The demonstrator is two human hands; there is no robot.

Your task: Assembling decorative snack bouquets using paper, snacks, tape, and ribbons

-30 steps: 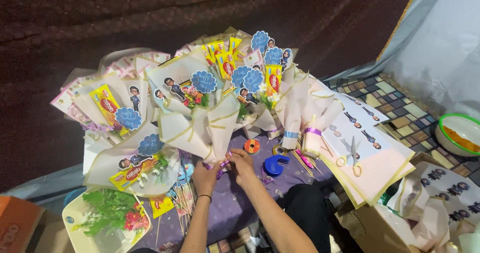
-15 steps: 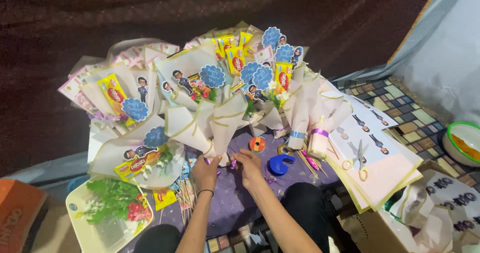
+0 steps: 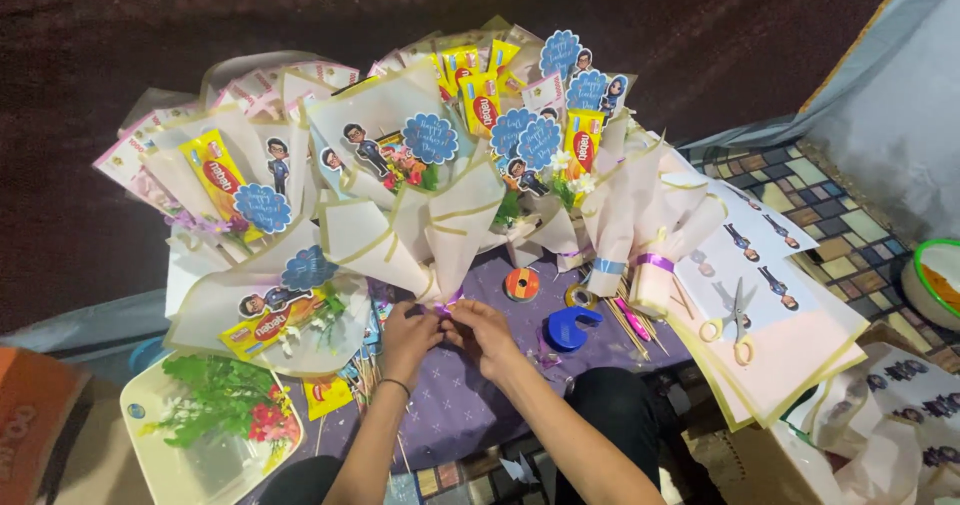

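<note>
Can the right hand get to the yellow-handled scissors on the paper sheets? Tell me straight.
Probably yes. The right hand is at the purple ribbon of a cream-wrapped bouquet. The yellow-handled scissors lie uncovered on the paper sheets to its right; only the blue tape dispenser and skewers lie between.

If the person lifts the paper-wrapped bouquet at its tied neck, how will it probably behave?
The bouquet is probably light: its thin cream paper holds cards and small flowers. The wide paper flaps look floppy and may crease. Being top-wide above the narrow neck where the left hand and right hand meet, it likely tips if released.
</note>
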